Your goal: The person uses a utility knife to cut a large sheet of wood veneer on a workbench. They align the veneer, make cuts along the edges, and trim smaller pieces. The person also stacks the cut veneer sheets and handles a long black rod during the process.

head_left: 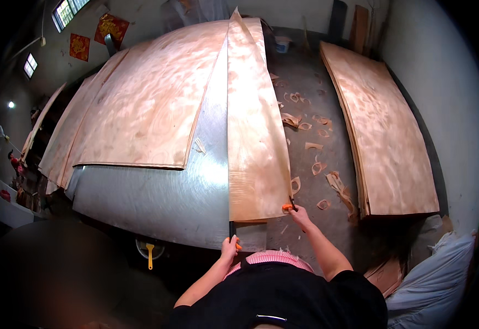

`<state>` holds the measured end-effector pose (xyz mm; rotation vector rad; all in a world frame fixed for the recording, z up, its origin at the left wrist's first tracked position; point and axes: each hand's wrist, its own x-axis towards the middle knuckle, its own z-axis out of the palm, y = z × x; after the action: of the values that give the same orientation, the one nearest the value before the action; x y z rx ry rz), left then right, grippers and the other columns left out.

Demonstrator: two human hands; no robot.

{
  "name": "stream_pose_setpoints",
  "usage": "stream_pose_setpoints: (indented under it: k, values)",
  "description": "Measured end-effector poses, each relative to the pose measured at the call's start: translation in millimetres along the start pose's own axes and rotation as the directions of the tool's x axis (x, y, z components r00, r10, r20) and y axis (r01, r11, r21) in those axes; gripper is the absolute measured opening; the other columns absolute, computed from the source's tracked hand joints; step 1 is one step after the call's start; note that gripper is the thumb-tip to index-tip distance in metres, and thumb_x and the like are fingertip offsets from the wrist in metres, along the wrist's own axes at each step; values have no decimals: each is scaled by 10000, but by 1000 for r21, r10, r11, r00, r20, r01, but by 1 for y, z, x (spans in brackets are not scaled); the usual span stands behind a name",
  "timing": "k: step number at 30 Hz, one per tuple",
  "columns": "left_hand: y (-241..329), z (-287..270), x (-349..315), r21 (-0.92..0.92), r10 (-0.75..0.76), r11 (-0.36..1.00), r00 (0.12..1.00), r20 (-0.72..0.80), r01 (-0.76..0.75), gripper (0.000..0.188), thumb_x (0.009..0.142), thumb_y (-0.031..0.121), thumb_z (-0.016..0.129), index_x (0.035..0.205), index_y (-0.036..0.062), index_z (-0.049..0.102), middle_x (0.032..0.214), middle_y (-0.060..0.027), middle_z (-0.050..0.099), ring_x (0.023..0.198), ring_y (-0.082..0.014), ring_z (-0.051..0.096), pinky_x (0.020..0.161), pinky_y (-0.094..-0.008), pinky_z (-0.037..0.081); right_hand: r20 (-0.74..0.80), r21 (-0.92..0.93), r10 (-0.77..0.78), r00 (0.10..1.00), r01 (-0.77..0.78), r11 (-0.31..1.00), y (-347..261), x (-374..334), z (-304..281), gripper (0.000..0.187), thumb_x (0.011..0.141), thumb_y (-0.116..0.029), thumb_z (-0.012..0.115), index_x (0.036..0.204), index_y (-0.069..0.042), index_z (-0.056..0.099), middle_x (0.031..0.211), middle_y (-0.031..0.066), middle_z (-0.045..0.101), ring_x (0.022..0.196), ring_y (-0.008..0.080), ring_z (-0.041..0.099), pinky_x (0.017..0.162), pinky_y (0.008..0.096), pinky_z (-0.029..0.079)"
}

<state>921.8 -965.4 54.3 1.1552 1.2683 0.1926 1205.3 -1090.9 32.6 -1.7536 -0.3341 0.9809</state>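
A long, narrow wood veneer sheet lies along the right side of a shiny metal tabletop, its far tip curled up. My left hand, at the sheet's near left corner, is closed around a slim black bar-like tool; orange shows at the fingers. At the near right corner, my right hand is closed on a small dark tool with orange beside it, at the sheet's edge. The exact kind of either tool is too small to make out. A stack of wide veneer sheets covers the table's left part.
Another veneer stack stands on the right. Veneer scraps litter the floor between. A yellow-handled brush rests at a round container below the table's front edge. A pale plastic sack sits at the lower right.
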Motion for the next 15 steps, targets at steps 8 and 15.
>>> stream_pose_setpoints:
  k: [8,15]
  values:
    - [52,-32,-8,95,-110,992,960,259,88,283,863,338,482,919,61,484,742,-65,604,580,-78,522,497,-212,417,226,-252,34,974,25,967,-35,-23,47,241,831,-198,522,1014,-59,595,652,-14,558,558,69,478,535,222,371]
    - [90,-35,-14,239,-8,953,771,637,-188,532,808,383,556,1120,-18,400,904,-88,604,768,-108,554,638,-240,447,142,-397,-94,985,144,906,-95,-49,128,508,728,-378,648,1068,-26,508,771,110,621,672,168,596,619,276,455]
